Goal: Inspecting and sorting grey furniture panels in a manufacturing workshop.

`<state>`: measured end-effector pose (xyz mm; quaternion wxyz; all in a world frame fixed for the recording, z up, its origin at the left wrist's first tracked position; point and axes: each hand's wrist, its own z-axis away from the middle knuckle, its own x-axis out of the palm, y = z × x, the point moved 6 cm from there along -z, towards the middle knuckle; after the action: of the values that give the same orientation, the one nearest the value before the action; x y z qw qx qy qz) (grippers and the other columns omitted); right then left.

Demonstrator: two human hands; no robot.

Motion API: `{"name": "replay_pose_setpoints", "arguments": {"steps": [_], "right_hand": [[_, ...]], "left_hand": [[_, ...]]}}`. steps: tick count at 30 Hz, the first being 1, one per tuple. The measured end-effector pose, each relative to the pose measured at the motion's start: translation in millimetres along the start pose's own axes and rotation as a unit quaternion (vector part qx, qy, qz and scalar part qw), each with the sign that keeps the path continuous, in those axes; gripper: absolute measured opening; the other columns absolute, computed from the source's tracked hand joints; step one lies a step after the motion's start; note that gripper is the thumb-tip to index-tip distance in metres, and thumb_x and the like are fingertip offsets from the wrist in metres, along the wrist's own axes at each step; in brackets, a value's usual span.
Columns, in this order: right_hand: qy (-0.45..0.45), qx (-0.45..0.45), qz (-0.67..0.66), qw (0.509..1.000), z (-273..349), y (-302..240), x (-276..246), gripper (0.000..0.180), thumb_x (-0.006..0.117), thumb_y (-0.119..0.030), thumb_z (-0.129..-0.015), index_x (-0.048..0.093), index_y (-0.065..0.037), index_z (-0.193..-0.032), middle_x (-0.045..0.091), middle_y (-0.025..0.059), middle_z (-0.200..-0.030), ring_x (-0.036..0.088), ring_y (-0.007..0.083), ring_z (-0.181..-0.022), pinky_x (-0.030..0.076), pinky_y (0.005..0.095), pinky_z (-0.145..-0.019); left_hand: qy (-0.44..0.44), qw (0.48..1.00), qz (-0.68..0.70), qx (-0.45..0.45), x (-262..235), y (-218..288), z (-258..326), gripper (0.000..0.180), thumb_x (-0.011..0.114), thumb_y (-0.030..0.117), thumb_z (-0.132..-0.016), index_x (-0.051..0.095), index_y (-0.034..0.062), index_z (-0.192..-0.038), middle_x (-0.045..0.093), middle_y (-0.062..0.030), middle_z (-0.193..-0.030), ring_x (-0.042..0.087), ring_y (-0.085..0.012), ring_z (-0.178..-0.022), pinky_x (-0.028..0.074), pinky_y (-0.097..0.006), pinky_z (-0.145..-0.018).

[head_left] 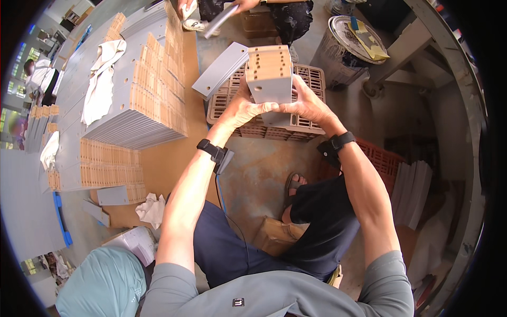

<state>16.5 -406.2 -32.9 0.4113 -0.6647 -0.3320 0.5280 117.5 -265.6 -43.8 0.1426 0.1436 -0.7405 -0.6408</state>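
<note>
A tight stack of grey-faced wooden boards (269,89), with bare wood edges and drilled holes facing up, is gripped between my two hands above an upturned-looking brown plastic crate (315,79). My left hand (244,110) closes on its left side and my right hand (309,104) on its right. Both thumbs meet along the near face; most fingers are hidden behind the stack. Left of it, loose grey boards (221,70) lie slanted over the crate's edge. Part of another grey piece (276,119) shows on the crate below my thumbs.
Tall stacks of similar boards (156,79) stand at left, with white cloths (100,79) on them. Across from me, a co-worker's hand holds a grey board (221,21). A paint-smeared bucket (343,50) is at far right, a red crate (377,161) by my right arm.
</note>
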Motion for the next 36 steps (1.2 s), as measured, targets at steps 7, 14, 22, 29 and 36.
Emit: {"name": "replay_pose_setpoints", "arguments": {"steps": [7,14,22,29,36], "right_hand": [[-0.065,0.049,-0.161,0.984,5,-55,-5,0.098,0.080,-0.053,-0.079,0.038,-0.005,-0.152,0.053,0.0183,-0.142,0.050,0.0260,-0.132,0.041,0.0413,-0.110],[-0.111,0.089,-0.283,0.948,48,-25,-26,0.117,0.070,-0.071,-0.077,0.021,-0.002,-0.158,0.038,0.0198,-0.155,0.042,0.0326,-0.141,0.044,0.0497,-0.107],[0.120,0.028,-0.494,0.861,29,-96,85,0.098,0.076,-0.046,-0.087,0.021,-0.001,-0.155,0.031,0.0157,-0.156,0.029,0.0273,-0.144,0.030,0.0449,-0.117],[0.248,-0.022,-0.534,0.808,10,-123,59,0.077,0.076,-0.037,-0.086,0.038,0.000,-0.141,0.050,0.0147,-0.136,0.049,0.0206,-0.125,0.041,0.0381,-0.107],[0.280,-0.082,-0.315,0.903,10,-112,-7,0.080,0.084,-0.028,-0.074,0.040,0.007,-0.130,0.056,0.0156,-0.118,0.058,0.0219,-0.111,0.051,0.0357,-0.095]], "left_hand": [[0.154,0.979,0.127,0.049,-3,41,20,0.097,0.079,0.053,-0.080,0.033,0.0028,-0.149,0.043,-0.0137,-0.144,0.041,-0.0255,-0.135,0.033,-0.042,-0.115],[0.275,0.883,0.373,0.067,-28,78,28,0.084,0.065,0.060,-0.090,0.037,0.0063,-0.148,0.047,-0.0117,-0.143,0.044,-0.0261,-0.135,0.035,-0.046,-0.116],[0.318,0.838,0.435,0.081,3,87,43,0.083,0.065,0.060,-0.091,0.038,0.0041,-0.146,0.044,-0.0140,-0.144,0.044,-0.0271,-0.133,0.036,-0.046,-0.117],[0.277,0.856,0.428,0.087,22,80,46,0.090,0.063,0.064,-0.090,0.038,-0.0029,-0.144,0.044,-0.0173,-0.143,0.046,-0.0286,-0.132,0.035,-0.041,-0.118],[-0.011,0.938,0.209,-0.278,39,48,90,0.052,0.069,0.057,-0.090,0.068,0.0046,-0.093,0.069,-0.0017,-0.074,0.064,-0.0098,-0.059,0.047,-0.018,-0.048]]}}
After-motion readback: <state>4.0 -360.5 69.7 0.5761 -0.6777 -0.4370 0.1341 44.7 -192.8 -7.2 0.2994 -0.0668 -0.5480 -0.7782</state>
